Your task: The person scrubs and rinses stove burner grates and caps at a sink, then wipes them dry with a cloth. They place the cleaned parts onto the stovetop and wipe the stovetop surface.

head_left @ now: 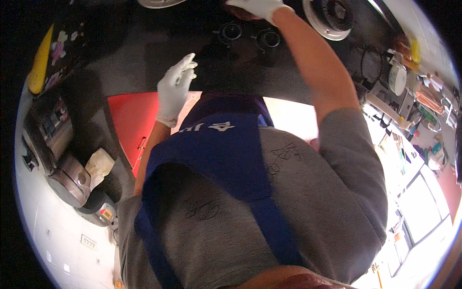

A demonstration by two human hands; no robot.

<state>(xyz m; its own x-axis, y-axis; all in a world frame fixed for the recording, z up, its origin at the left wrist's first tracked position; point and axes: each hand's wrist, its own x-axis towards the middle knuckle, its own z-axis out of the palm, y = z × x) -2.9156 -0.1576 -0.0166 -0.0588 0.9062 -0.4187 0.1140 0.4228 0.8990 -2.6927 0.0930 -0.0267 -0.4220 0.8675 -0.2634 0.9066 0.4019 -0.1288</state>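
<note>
My left hand [175, 90] wears a thin white glove. It hovers near the front edge of the black countertop [130, 72], fingers a little apart, with nothing visible in it. My right arm reaches forward to the top of the view. There, my gloved right hand [258, 8] is partly cut off by the picture's edge. A dark reddish-brown thing [245, 13] shows just under it; whether the hand grips it is not clear. Two round stove knobs [231, 31] sit between me and that hand. To its right is a gas burner [335, 14] in a pale metal ring.
Another pale metal ring [162, 3] is cut off at the top. On the left are a yellow pointed object [39, 67], countertop appliances [70, 180] and a crumpled pale paper or bag [99, 166]. A red cabinet door [133, 115] lies below the counter. Utensils and a white dish [397, 79] crowd the right.
</note>
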